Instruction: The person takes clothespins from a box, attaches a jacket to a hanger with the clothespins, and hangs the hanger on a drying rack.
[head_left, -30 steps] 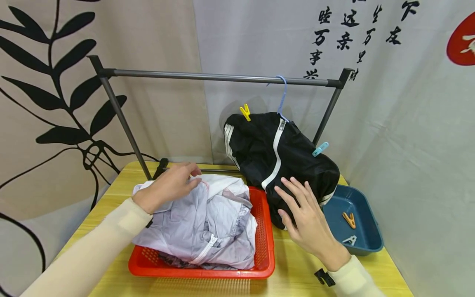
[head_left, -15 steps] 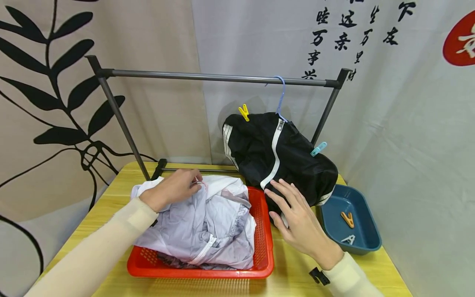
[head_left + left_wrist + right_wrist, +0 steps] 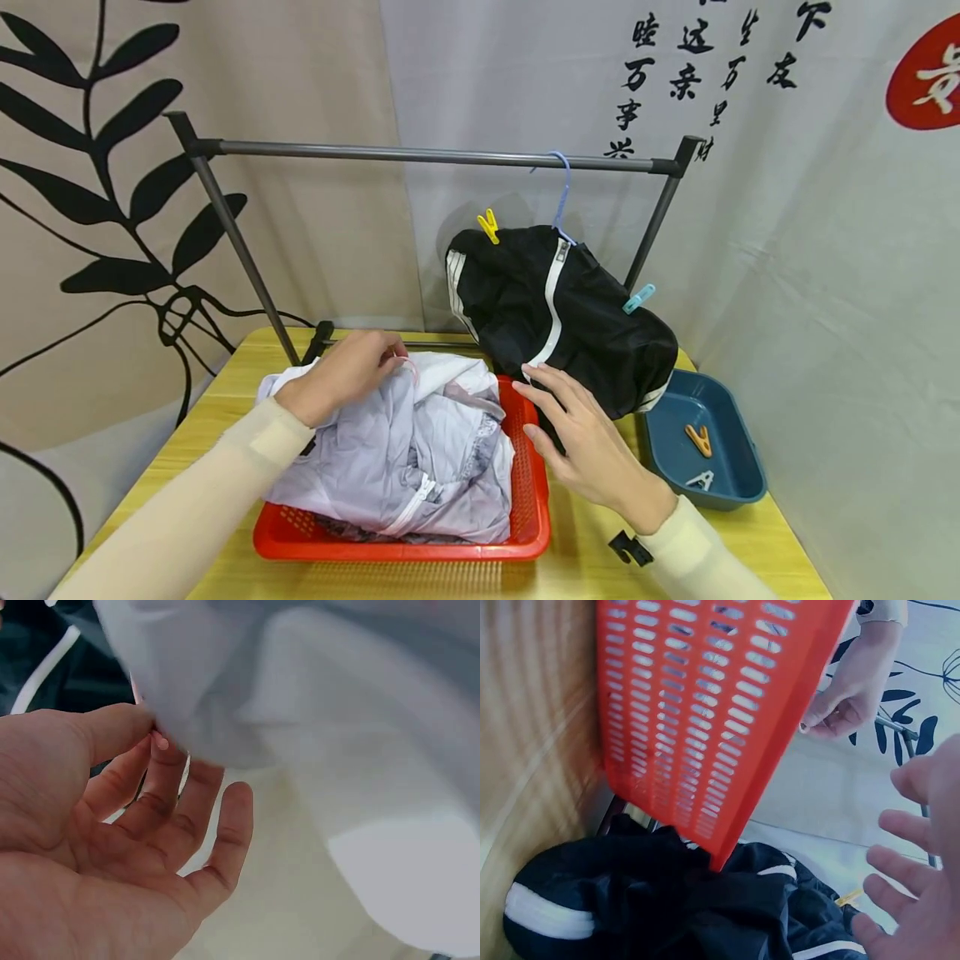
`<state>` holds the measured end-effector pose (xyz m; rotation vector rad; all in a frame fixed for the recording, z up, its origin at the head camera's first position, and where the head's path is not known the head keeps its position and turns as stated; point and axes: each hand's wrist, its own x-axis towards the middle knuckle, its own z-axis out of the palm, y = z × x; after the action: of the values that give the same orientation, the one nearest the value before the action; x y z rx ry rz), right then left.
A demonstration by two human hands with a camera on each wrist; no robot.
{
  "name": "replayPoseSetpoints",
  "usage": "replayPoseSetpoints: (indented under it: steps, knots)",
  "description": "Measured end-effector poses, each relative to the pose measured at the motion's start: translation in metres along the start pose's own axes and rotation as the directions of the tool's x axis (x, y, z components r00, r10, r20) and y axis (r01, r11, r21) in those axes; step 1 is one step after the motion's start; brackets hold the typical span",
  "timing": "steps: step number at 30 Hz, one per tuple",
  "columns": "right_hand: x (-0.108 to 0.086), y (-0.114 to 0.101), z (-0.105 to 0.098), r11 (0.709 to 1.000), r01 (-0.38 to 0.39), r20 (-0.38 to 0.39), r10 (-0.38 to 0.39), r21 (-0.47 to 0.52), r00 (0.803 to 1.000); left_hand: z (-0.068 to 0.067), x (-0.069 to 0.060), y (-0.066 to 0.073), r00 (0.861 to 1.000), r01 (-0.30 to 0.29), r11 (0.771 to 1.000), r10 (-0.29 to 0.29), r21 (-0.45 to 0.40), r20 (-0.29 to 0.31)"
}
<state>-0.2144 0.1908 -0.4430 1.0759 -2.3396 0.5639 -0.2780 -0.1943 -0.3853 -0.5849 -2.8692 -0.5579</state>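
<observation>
My left hand [image 3: 348, 375] is over the back left of a pale lilac-white jacket [image 3: 457, 450] with a white zip, piled in a red basket [image 3: 536, 500]. Its thumb and index finger pinch a thin pink hanger hook [image 3: 160, 740] at the cloth's edge; the rest of the hanger is hidden. My right hand [image 3: 592, 450] hovers with fingers spread by the basket's right side, holding nothing. Behind it a black jacket [image 3: 502, 292] with a white zip hangs from a blue hanger [image 3: 564, 192], clipped with a yellow clothespin [image 3: 489, 226] and a light-blue clothespin [image 3: 639, 298].
A grey metal rack [image 3: 360, 152] spans the back of the wooden table [image 3: 592, 558]. At the right stands a blue tray [image 3: 671, 417] containing an orange clothespin [image 3: 699, 440] and a white clothespin [image 3: 702, 480]. A patterned curtain hangs behind.
My right hand has moved left, away from the black jacket and towards the basket. My left hand has closed on the pink hook. The view has shifted slightly.
</observation>
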Motion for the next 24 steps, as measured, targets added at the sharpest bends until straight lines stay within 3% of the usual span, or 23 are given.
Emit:
replayPoseSetpoints:
  steps: [5,12,24]
  knots:
    - [0.004,-0.006,0.001,0.998,-0.02,0.051,0.017,0.059,0.999,-0.01,-0.006,0.011,0.999,-0.007,1.0,0.007,-0.018,-0.035]
    - [0.013,-0.012,-0.003,0.991,-0.049,0.127,0.032,0.127,0.991,-0.03,-0.014,0.036,0.99,-0.078,0.997,0.074,-0.025,-0.12]
    - [0.035,-0.024,-0.009,0.975,-0.052,0.24,-0.001,0.217,0.971,-0.053,-0.018,0.061,0.934,-0.192,0.981,0.169,-0.042,-0.313]
